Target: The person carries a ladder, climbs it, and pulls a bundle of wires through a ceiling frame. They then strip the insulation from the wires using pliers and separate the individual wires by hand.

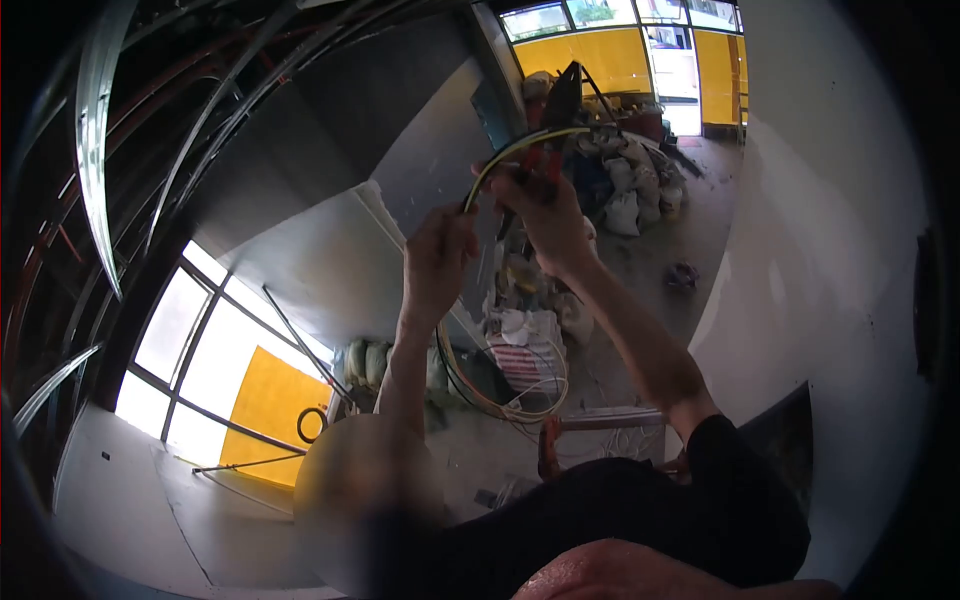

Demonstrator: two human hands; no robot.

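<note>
Both of my hands are raised in front of me. My left hand point(438, 252) pinches a thin yellow-green cable point(520, 143) that arcs up and to the right. My right hand point(548, 215) grips red-handled pliers point(556, 118) with the dark jaws pointing up, and the cable meets the pliers near the handles. More cable hangs below my left hand into a loose coil point(505, 395) lower down. Black sleeves cover my upper arms.
Several white sacks point(632, 190) are piled on the concrete floor near yellow panels point(600, 55). More bags and clutter point(525, 330) lie below my hands. Metal ceiling framing point(100, 150) curves at the left. A white wall point(830, 250) stands at the right. A red frame point(550, 450) is below.
</note>
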